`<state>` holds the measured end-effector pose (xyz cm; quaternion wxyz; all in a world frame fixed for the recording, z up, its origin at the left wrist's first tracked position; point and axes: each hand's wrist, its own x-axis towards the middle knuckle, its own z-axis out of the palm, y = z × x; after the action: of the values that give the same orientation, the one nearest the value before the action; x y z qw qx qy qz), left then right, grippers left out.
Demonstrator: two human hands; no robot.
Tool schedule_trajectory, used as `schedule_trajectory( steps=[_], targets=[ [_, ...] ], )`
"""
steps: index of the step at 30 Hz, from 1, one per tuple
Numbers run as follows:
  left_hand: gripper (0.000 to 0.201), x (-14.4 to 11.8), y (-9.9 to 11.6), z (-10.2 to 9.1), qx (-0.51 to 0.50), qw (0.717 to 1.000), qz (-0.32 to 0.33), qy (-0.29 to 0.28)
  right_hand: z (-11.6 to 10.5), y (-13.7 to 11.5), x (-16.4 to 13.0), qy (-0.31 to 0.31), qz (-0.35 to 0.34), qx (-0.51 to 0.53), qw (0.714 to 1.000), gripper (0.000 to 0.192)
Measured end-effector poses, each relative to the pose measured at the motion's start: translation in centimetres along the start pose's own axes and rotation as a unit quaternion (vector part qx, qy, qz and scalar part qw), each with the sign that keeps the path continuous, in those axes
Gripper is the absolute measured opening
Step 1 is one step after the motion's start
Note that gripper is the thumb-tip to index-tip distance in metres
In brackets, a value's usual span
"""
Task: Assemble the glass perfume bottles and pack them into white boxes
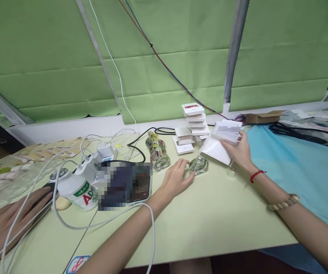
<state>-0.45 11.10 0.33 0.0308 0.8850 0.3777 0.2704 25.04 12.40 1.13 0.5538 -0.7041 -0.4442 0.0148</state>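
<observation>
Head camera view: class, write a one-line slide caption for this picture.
Left hand touches a glass bottle on the table while the right hand holds white boxes.

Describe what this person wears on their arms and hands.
Both forearms are bare, with no sleeves or gloves in view. The right hand has a thin red string tied round the wrist, and further up the forearm sits a bracelet of pale, wood-like beads. The left hand and its wrist carry nothing: no ring, watch or band shows.
</observation>
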Motion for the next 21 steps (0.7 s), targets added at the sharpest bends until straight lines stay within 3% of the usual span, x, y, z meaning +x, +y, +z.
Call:
schedule_trajectory(
  steps=[5, 10, 16, 19, 21],
  targets=[
    [0.023, 0.0, 0.0, 0.0, -0.001, 1.000, 0.007, 0.000, -0.4, -0.1, -0.1, -0.036, -0.025, -0.062, 0.997, 0.051],
    [0.023, -0.2, -0.1, 0.1, 0.002, 1.000, 0.014, 0.004, -0.5, 0.0, 0.0, -0.110, -0.062, -0.156, 0.980, 0.046],
    [0.017, -0.3, 0.1, 0.0, 0.010, 0.999, 0.036, -0.002, -1.6, -0.4, 0.5, -0.153, -0.181, -0.186, 0.953, 0.041],
    [0.016, -0.3, 0.2, -0.1, 0.015, 0.999, 0.050, 0.000, -2.3, -0.8, 0.7, -0.117, -0.218, -0.143, 0.958, 0.039],
    [0.016, -0.4, 0.2, -0.2, 0.019, 0.998, 0.051, -0.004, -2.4, -0.8, 0.8, -0.050, -0.213, -0.104, 0.970, 0.040]
  ],
)
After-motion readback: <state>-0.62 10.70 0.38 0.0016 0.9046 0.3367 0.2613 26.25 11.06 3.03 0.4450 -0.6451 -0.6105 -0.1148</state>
